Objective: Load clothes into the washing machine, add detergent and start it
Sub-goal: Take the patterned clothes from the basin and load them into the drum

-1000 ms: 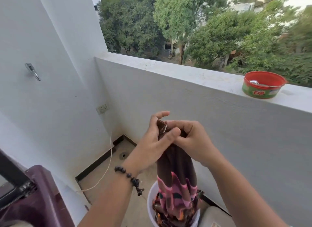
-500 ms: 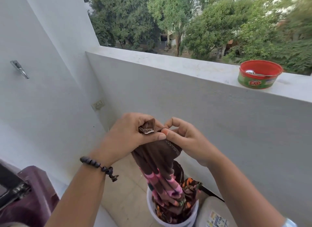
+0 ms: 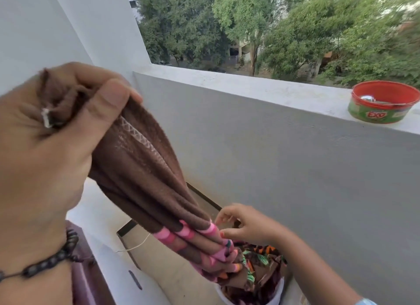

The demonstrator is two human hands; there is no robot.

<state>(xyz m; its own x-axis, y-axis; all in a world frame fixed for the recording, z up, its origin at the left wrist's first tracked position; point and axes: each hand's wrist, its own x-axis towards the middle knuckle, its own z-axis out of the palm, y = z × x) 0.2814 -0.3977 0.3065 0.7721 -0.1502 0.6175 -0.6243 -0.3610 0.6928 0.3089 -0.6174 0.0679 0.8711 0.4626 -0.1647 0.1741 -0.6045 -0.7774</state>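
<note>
Left grip [image 3: 45, 127] is clamped on the gathered top of the brown garment [image 3: 145, 179], lifting it so it hangs clear; below, right grip [image 3: 247, 227], fingers apart, touches its lower folds above the bucket [image 3: 276, 299].

Two bare forearms, no sleeves. Left hand [image 3: 45, 150]: dark round-bead bracelet [image 3: 48, 262] on thin black cord at wrist, small knot tuft. Right hand [image 3: 247, 227]: pale blue band edge [image 3: 364, 302] at wrist.

Counted: 2 hands, left [image 3: 43, 145] and right [image 3: 247, 227]; 1 brown patterned garment [image 3: 145, 175]; 1 white bucket [image 3: 276, 296]; 1 red-green Exo tub [image 3: 383, 104]; 1 beaded bracelet [image 3: 52, 259].
</note>
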